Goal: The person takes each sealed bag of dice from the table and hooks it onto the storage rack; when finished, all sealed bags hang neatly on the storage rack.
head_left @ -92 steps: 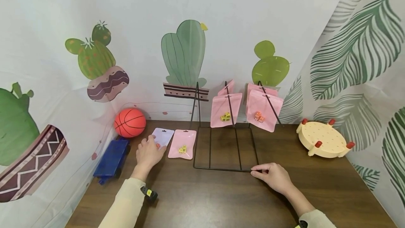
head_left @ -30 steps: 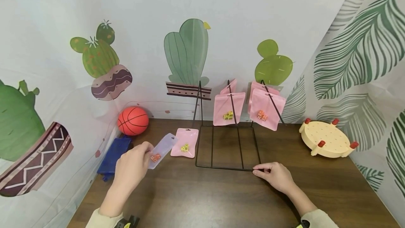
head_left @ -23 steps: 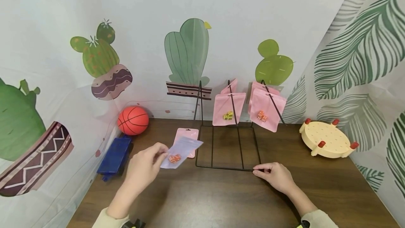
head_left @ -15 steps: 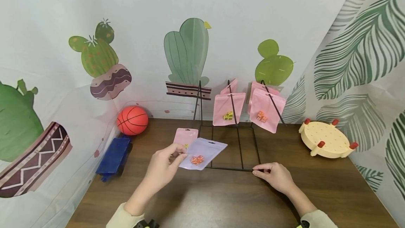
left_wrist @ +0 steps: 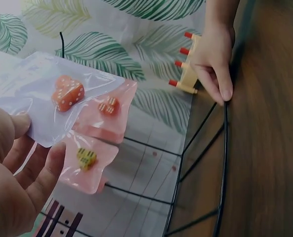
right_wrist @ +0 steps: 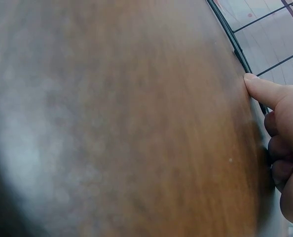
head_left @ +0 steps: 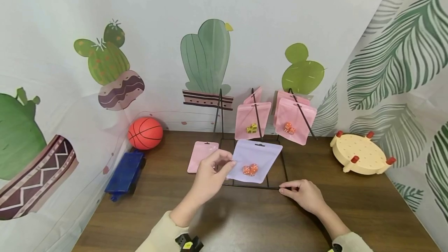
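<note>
My left hand pinches a lilac zip bag by its left edge, in front of the black wire rack. Orange dice show through the bag, and a hang slot is at its top. With thumb and finger, my right hand grips the rack's front right corner. From the rack's hooks hang pink zip bags: one with yellow dice, one with orange dice, and others behind them. Partly behind my left hand, another pink zip bag lies on the table; its contents are hidden.
At the back left are a red toy basketball and a dark blue plastic piece. A round cream piece with red-tipped legs lies at the right. A printed cloth backs the wooden table.
My left hand has picked up the lilac bag from the table at the left and carried it right, past the pink bag to the rack's front. My right hand stays at the rack's corner.
</note>
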`<action>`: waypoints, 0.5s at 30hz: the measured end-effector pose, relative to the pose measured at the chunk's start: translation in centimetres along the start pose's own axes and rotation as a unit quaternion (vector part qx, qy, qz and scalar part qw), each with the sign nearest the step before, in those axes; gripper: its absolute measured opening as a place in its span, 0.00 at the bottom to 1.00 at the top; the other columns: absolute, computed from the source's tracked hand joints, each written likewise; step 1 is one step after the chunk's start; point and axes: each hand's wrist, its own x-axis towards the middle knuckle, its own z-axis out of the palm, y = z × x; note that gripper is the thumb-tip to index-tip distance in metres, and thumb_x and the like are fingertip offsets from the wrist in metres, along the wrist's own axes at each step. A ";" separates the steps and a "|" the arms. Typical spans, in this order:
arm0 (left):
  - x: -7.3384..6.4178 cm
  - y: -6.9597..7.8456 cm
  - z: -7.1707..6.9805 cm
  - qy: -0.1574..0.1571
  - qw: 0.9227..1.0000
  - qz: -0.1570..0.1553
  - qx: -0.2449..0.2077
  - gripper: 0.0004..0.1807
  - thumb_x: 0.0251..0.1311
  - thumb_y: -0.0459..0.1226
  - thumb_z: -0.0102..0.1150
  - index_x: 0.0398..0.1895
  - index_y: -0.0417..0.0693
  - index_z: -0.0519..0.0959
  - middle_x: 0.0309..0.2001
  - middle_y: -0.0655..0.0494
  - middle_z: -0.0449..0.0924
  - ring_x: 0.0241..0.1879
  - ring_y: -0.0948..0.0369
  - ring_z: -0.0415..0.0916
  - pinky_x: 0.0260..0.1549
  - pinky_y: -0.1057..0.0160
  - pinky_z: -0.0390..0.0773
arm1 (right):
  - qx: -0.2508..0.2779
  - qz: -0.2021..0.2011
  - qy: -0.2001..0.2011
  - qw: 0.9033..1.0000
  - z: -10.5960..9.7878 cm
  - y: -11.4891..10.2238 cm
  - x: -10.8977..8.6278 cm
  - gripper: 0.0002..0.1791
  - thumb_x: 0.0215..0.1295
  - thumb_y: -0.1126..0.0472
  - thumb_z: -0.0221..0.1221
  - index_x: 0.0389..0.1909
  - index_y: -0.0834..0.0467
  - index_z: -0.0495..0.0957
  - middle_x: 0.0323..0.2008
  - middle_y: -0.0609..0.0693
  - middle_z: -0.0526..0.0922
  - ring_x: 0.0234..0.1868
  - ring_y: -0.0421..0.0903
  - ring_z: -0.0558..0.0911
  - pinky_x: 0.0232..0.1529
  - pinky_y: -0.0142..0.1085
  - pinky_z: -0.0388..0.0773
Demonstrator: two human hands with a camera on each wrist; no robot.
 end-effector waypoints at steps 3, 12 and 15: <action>0.3 0.0 0.7 -0.001 1.000 -0.011 -0.013 0.03 0.68 0.31 0.66 0.41 0.45 0.82 0.38 0.53 0.86 0.32 0.61 0.81 0.24 0.54 0.84 | 0.001 0.003 -0.002 1.000 0.0 0.0 0.0 0.05 0.59 0.43 0.74 0.35 0.34 0.90 0.14 0.34 0.66 0.16 0.33 0.63 0.18 0.31 0.56; 0.6 0.0 1.4 0.008 0.999 -0.030 -0.023 0.03 0.69 0.32 0.66 0.41 0.46 0.81 0.38 0.54 0.86 0.28 0.59 0.80 0.24 0.51 0.84 | 0.006 0.005 -0.008 1.000 -0.1 0.0 0.0 0.05 0.60 0.42 0.73 0.35 0.34 0.90 0.14 0.34 0.66 0.17 0.33 0.64 0.19 0.32 0.56; 0.7 -0.3 1.5 0.010 0.999 -0.034 -0.024 0.03 0.69 0.33 0.66 0.41 0.48 0.81 0.37 0.56 0.86 0.27 0.60 0.79 0.24 0.47 0.83 | 0.006 0.005 -0.008 1.000 -0.1 0.1 0.0 0.05 0.60 0.42 0.73 0.36 0.34 0.90 0.15 0.34 0.66 0.17 0.33 0.63 0.19 0.32 0.56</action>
